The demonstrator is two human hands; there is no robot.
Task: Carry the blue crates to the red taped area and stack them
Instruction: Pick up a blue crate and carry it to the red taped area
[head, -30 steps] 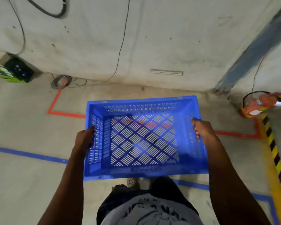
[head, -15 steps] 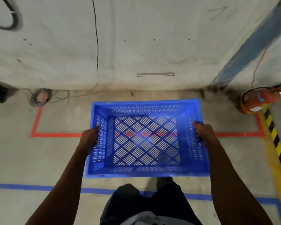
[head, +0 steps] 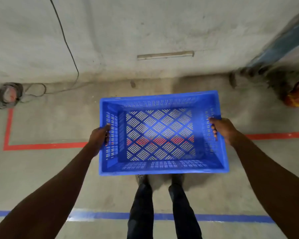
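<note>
Moved forward since earlier frame: crate (head: 160,133) now straddles the near red tape (head: 45,146) line, and the blue tape (head: 214,218) lies behind the feet.

Item: one blue perforated plastic crate, empty, held level in the air over the floor (head: 47,178), its far half above the red taped area, near half short of it; no other crate in sight there. Left hand (head: 100,136) closed on the left short wall, right hand (head: 222,131) closed on the right short wall, fingers hooked over the rims. Handling, judged: light, rigid, moulded shell; slotted walls give sure purchase, not slippery, not fragile. Best hold: both short-side rims at mid-length, as now. Coiled cable (head: 6,95) lies beyond the tape's far left corner.
</note>
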